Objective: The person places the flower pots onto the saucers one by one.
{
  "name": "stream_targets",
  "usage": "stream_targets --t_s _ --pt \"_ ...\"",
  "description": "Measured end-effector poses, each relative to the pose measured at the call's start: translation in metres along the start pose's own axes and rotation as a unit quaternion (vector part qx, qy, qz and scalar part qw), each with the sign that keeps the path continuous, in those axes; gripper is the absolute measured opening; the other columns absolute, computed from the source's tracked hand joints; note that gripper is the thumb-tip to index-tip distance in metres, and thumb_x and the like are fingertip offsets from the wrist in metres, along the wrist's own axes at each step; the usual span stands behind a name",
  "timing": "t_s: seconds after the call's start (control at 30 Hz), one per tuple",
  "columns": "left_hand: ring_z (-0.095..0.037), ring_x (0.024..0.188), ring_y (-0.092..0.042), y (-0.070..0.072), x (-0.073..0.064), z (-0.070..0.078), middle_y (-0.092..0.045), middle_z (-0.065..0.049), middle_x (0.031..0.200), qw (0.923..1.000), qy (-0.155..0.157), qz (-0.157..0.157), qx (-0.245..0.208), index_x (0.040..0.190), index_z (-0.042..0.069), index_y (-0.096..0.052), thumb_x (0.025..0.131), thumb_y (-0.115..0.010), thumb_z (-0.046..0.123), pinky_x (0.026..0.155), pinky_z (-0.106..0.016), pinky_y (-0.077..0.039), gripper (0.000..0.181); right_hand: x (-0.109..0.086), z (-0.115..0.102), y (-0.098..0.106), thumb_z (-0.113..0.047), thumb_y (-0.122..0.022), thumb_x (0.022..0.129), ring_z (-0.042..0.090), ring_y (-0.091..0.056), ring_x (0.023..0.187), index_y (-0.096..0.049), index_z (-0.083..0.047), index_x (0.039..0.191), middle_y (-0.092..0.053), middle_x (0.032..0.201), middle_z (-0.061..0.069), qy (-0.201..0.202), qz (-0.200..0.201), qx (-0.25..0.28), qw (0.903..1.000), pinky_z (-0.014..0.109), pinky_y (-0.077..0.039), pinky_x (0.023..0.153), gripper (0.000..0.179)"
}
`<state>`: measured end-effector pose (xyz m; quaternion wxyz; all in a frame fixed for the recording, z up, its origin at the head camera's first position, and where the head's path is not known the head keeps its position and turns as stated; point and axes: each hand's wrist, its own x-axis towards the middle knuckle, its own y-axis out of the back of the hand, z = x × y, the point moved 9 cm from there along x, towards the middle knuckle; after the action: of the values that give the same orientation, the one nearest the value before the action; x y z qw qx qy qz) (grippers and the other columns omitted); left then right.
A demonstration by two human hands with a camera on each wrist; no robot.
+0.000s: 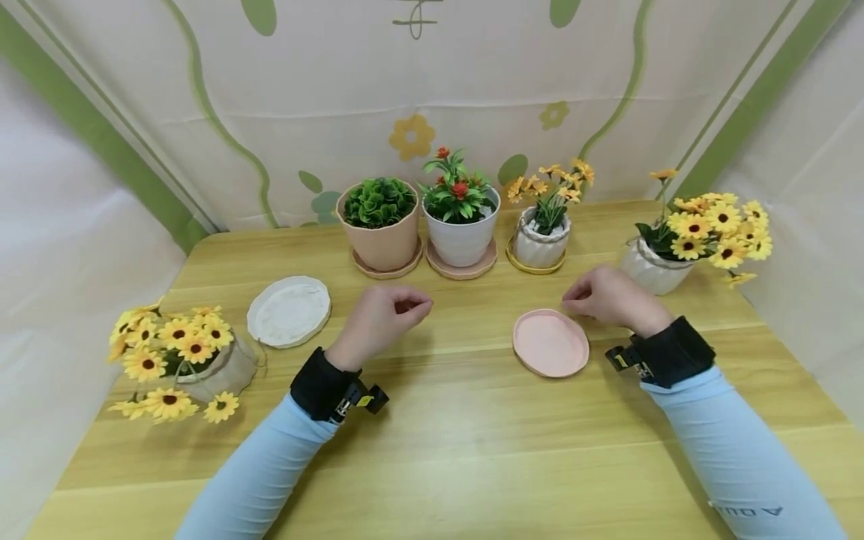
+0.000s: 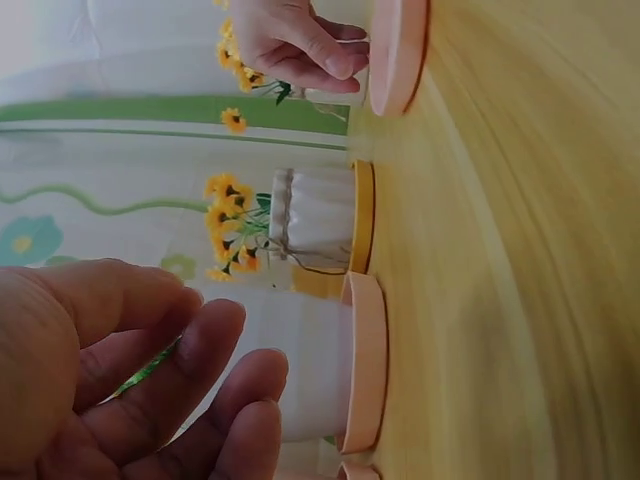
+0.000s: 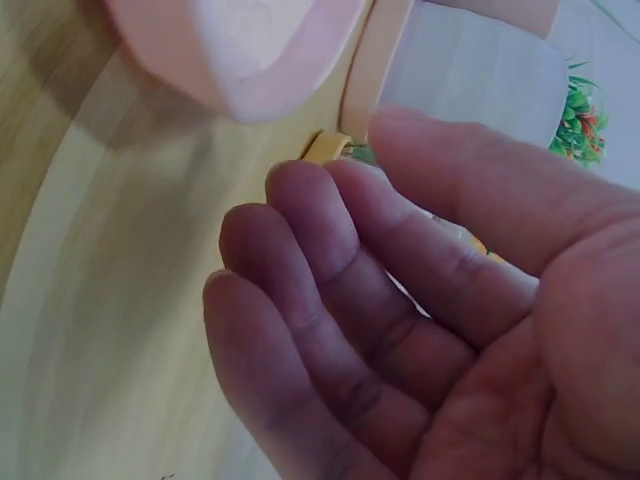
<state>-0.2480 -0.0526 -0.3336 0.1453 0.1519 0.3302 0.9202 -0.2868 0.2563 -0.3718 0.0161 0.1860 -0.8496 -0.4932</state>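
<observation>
Pink saucer (image 1: 550, 343), one: on bench (image 1: 445, 465), toward right edge. Right hand (image 1: 614, 298) just beside it, left hand (image 1: 374, 322) well apart; both hands loosely curled, holding nothing. Potted plants (image 1: 462, 240), three: on saucers (image 1: 464, 272), along back edge.

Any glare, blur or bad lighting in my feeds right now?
Head view: pale glare on the near part of the table, soft shadows beside both blue sleeves; left wrist view: turned sideways and dim, the left hand shaded; right wrist view: soft focus, the pink saucer blurred at the top, with a dull shadow below it.
</observation>
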Motion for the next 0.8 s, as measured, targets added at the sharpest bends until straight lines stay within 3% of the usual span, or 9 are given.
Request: stream_targets --t_s 0.13,0.2,0.37,0.53,0.67,0.8 --pt "-0.013 0.083 -0.065 0.001 -0.003 -0.007 -0.073 0.000 0.096 0.9999 0.015 -0.004 0.006 0.100 0.010 -0.078 0.095 -0.069 0.017 0.073 -0.031 -0.053 0.012 0.000 0.000 -0.006 -0.020 -0.074 0.089 0.016 -0.061 0.069 -0.078 -0.003 0.093 -0.072 0.083 0.004 0.002 -0.025 0.004 0.9997 0.031 -0.048 0.061 0.017" --pt "-0.015 0.083 -0.066 0.010 -0.004 -0.010 -0.073 -0.003 0.097 0.9995 0.021 0.007 0.023 0.102 0.008 -0.077 0.096 -0.068 0.018 0.073 -0.033 -0.053 0.015 0.000 -0.001 -0.008 -0.020 -0.074 0.090 0.017 -0.061 0.067 -0.078 -0.004 0.093 -0.072 0.081 0.002 0.000 -0.036 0.008 0.9993 0.031 -0.048 0.059 0.017" --pt "-0.019 0.082 -0.067 0.055 -0.007 -0.024 -0.074 -0.007 0.095 0.9932 0.036 0.081 0.076 0.104 0.005 -0.077 0.096 -0.066 0.020 0.072 -0.036 -0.051 0.019 0.000 -0.004 -0.010 -0.020 -0.073 0.091 0.017 -0.061 0.066 -0.078 -0.004 0.094 -0.071 0.080 0.001 0.001 -0.047 0.009 0.9989 0.032 -0.049 0.058 0.017" --pt "-0.022 0.086 -0.066 0.092 -0.014 -0.054 -0.073 -0.010 0.097 0.9864 0.078 0.126 0.071 0.108 0.005 -0.075 0.099 -0.064 0.021 0.074 -0.037 -0.050 0.022 0.002 -0.004 -0.012 -0.018 -0.073 0.090 0.015 -0.059 0.066 -0.078 -0.005 0.092 -0.070 0.079 0.000 0.006 -0.048 0.002 0.9988 0.031 -0.048 0.059 0.014" --pt "-0.022 0.086 -0.067 0.101 -0.017 -0.069 -0.073 -0.011 0.097 0.9850 0.101 0.126 0.060 0.111 0.004 -0.074 0.100 -0.062 0.024 0.076 -0.037 -0.051 0.026 0.004 -0.003 -0.014 -0.017 -0.073 0.090 0.014 -0.057 0.067 -0.078 -0.007 0.089 -0.070 0.079 -0.001 0.011 -0.049 -0.005 0.9987 0.031 -0.047 0.060 0.012" --pt "-0.022 0.082 -0.066 0.099 -0.016 -0.067 -0.073 -0.010 0.093 0.9861 0.096 0.126 0.052 0.108 0.004 -0.074 0.099 -0.063 0.023 0.074 -0.038 -0.052 0.024 0.005 -0.001 -0.017 -0.016 -0.073 0.090 0.014 -0.057 0.067 -0.078 -0.007 0.089 -0.070 0.079 -0.001 0.011 -0.052 -0.006 0.9986 0.031 -0.047 0.061 0.011"
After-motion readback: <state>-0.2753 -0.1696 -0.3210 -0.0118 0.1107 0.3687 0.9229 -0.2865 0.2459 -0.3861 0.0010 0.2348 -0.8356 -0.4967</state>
